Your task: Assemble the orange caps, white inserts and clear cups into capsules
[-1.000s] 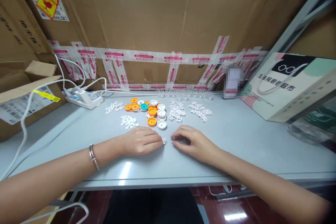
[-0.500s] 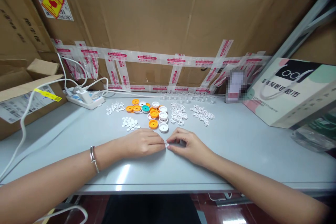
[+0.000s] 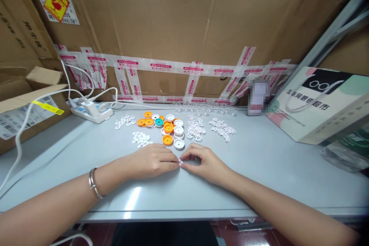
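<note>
A small white plastic piece is pinched between the fingertips of both hands, low over the grey table. My left hand closes on it from the left, and my right hand from the right. The fingers cover most of the piece, so its exact shape cannot be made out. Just beyond the hands lie a white round cap and an orange round cap, part of a group with a teal cap. Small white discs lie beyond my left hand.
White openwork pieces and a second such pile lie to the right. Stemmed white pieces are at left, clear rings along the back. A power strip, cartons, a phone-like object and a paper bag border the table.
The small white piece has turned slightly between my fingertips. Both hands keep their pinch, and the whole view has shifted a little.
</note>
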`<state>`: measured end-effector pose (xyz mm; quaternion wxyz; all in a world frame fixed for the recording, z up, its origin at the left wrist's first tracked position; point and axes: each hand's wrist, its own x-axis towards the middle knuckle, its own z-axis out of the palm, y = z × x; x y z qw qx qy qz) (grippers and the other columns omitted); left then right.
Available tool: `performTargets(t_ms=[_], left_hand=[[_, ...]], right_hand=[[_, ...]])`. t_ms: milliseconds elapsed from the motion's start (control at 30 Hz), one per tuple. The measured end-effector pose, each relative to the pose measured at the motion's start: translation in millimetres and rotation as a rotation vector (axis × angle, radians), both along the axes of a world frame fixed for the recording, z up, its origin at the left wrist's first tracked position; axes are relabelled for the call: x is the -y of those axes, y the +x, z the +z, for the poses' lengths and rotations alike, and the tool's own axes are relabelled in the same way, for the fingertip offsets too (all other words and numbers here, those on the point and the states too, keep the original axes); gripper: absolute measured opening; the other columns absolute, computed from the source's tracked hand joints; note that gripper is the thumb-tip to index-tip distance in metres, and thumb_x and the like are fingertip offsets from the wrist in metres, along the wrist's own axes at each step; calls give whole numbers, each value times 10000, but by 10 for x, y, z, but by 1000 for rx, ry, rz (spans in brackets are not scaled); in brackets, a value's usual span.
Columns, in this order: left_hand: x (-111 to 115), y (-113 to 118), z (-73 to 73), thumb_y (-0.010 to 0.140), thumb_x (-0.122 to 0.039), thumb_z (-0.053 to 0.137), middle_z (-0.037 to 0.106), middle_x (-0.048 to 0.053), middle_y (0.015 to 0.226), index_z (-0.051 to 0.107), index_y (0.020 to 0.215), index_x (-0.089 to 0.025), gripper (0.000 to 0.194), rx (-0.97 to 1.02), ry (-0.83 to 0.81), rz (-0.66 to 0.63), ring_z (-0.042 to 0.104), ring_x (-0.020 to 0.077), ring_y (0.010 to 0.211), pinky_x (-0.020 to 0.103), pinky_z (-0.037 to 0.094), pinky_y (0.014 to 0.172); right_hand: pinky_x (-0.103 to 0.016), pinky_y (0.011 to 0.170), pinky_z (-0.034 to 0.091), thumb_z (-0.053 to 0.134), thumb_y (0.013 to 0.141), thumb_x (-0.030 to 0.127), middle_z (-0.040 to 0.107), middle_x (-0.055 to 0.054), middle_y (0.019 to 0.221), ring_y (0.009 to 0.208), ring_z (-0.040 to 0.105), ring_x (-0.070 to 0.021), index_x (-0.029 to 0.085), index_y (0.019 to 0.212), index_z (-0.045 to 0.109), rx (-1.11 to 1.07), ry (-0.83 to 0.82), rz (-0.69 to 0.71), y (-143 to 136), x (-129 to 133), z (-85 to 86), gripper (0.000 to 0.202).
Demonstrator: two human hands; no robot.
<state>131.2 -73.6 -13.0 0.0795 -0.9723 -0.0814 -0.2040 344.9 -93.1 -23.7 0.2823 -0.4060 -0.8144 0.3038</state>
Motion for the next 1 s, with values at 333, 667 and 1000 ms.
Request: performTargets(t_ms=[333,667,1000], left_hand=[[19,23,-46,883,-152,474,696,38,854,629,907,-157,157,23,-26,37,603,140,732,265,439,650],[-197,-428,379,864,-229,504,692,54,861,632,877,-168,142,230,-93,259,618,153,799,269,467,730],[-591,-1481,367,736,-298,522,696,11,751,669,754,-209,173,-180,-627,880,621,172,678,222,451,596]], right_hand=[[-248,675,469,634,745,186,581,-21,774,734,572,-128,184,819,668,-20,11,-5,25,15,-16,82],[-242,626,422,514,849,292,615,-17,753,689,548,-127,190,767,646,-53,17,-127,81,55,86,186],[-251,642,427,474,863,305,628,-19,756,720,569,-146,193,772,643,-21,18,-164,106,40,141,222]])
